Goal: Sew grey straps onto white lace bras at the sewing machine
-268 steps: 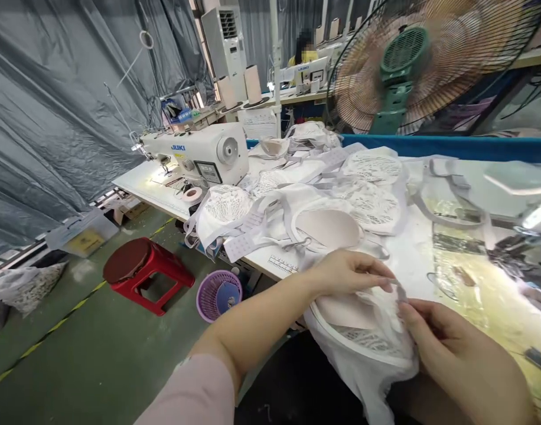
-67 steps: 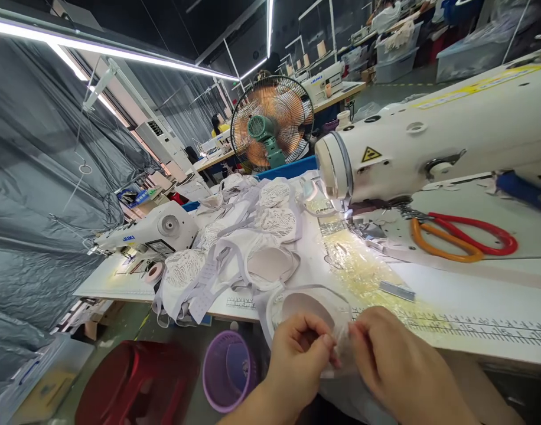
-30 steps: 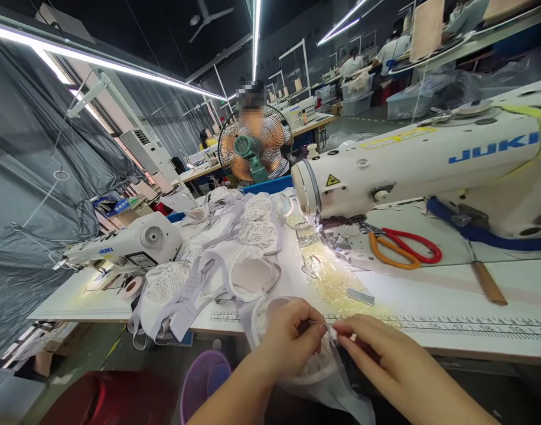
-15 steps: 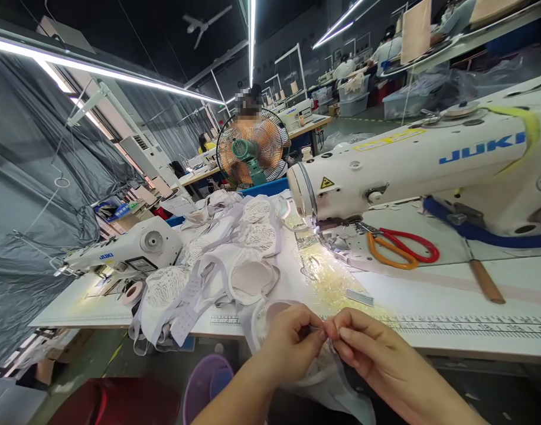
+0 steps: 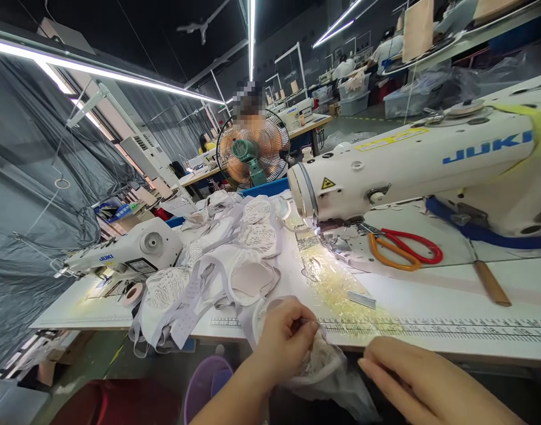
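My left hand (image 5: 288, 336) pinches the edge of a white lace bra (image 5: 319, 366) that hangs over the table's front edge. To its right, my right hand (image 5: 397, 369) is apart from the cloth, its fingers close together and their inner side turned from view; whether it holds anything is hidden. Behind my left hand, a pile of white bras with lace cups (image 5: 255, 277) covers the table's middle. A small grey metal strip (image 5: 361, 298) lies on the table beyond my hands.
A large JUKI sewing machine (image 5: 407, 171) stands at the right, with red and orange scissors (image 5: 403, 251) and a wooden-handled tool (image 5: 492, 283) beside it. Another machine (image 5: 150, 245) is at the left. A fan (image 5: 253, 150) stands behind; a purple bin (image 5: 199, 386) is below.
My right hand has parted from my left hand and the cloth, moving right and slightly down. My left hand keeps its pinch and has shifted slightly left.
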Action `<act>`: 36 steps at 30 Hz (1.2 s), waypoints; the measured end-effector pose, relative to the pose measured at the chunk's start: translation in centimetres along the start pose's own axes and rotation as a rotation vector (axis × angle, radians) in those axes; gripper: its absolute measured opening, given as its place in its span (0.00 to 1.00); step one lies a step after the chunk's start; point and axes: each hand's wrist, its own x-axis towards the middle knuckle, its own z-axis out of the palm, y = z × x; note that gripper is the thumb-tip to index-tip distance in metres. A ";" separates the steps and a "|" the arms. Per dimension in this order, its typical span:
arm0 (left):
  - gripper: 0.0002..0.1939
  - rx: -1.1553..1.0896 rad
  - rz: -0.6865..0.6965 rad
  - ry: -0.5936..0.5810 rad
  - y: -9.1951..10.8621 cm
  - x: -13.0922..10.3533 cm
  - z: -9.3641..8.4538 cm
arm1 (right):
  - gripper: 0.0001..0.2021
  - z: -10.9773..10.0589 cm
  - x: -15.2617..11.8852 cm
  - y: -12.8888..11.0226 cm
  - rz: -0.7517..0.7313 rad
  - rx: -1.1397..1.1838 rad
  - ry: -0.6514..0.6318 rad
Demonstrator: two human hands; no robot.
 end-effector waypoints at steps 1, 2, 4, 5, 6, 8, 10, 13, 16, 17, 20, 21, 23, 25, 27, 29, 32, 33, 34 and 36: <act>0.05 -0.041 -0.013 -0.013 0.0 0.0 0.1 | 0.09 0.1 0.3 -0.2 -0.021 -0.005 0.055; 0.06 -0.077 -0.022 -0.028 0.0 -0.1 0.2 | 0.08 0.3 0.7 -0.5 -0.048 -0.001 0.116; 0.07 -0.136 -0.043 -0.048 0.2 -0.1 0.3 | 0.12 0.9 1.4 -1.1 -0.092 0.018 0.228; 0.08 -0.160 -0.060 -0.051 0.2 -0.1 0.3 | 0.15 1.2 1.8 -1.4 -0.097 0.029 0.264; 0.08 -0.177 -0.084 -0.048 0.3 -0.1 0.3 | 0.17 1.6 2.0 -1.6 -0.090 0.046 0.286; 0.11 -0.195 -0.141 -0.026 0.3 -0.1 0.3 | 0.14 2.2 2.6 -2.0 -0.036 0.116 0.263; 0.13 -0.210 -0.189 -0.015 0.2 0.1 0.3 | 0.11 2.4 3.0 -2.2 0.048 0.265 0.148; 0.18 -0.272 -0.242 -0.039 -0.1 0.2 0.3 | 0.14 2.1 3.4 -2.1 0.149 0.540 -0.054; 0.21 -0.380 -0.298 -0.098 -0.5 0.4 0.2 | 0.16 1.9 3.5 -2.0 0.204 0.717 -0.070; 0.22 -0.414 -0.313 -0.112 -0.6 0.4 0.1 | 0.16 2.0 3.4 -2.0 0.219 0.743 -0.045; 0.22 -0.483 -0.327 -0.120 -0.9 0.4 0.1 | 0.14 2.6 3.2 -2.0 0.276 0.690 0.115; 0.21 -0.493 -0.326 -0.115 -1.0 0.4 0.1 | 0.14 2.8 3.0 -2.0 0.285 0.614 0.187; 0.20 -0.503 -0.319 -0.095 -1.1 0.4 0.2 | 0.13 3.0 2.7 -1.9 0.224 0.394 0.336; 0.20 -0.505 -0.312 -0.067 -1.1 0.5 0.3 | 0.11 2.9 2.4 -1.6 0.076 0.168 0.401; 0.19 -0.501 -0.307 -0.043 -1.1 0.4 0.4 | 0.09 2.7 2.1 -1.2 -0.064 0.025 0.361; 0.20 -0.489 -0.308 -0.036 -1.0 0.3 0.4 | 0.09 2.5 2.0 -1.1 -0.107 -0.040 0.301; 0.21 -0.462 -0.321 -0.036 -0.9 0.1 0.5 | 0.10 2.6 2.1 -1.5 -0.078 -0.019 0.274; 0.22 -0.453 -0.326 -0.037 -0.9 0.1 0.6 | 0.11 2.7 2.2 -1.8 -0.053 0.005 0.279; 0.22 -0.443 -0.331 -0.040 -0.9 0.0 0.6 | 0.11 2.8 2.3 -2.1 -0.027 0.030 0.282; 0.21 -0.425 -0.333 -0.048 -0.9 0.0 0.7 | 0.11 2.8 2.6 -2.9 0.011 0.059 0.291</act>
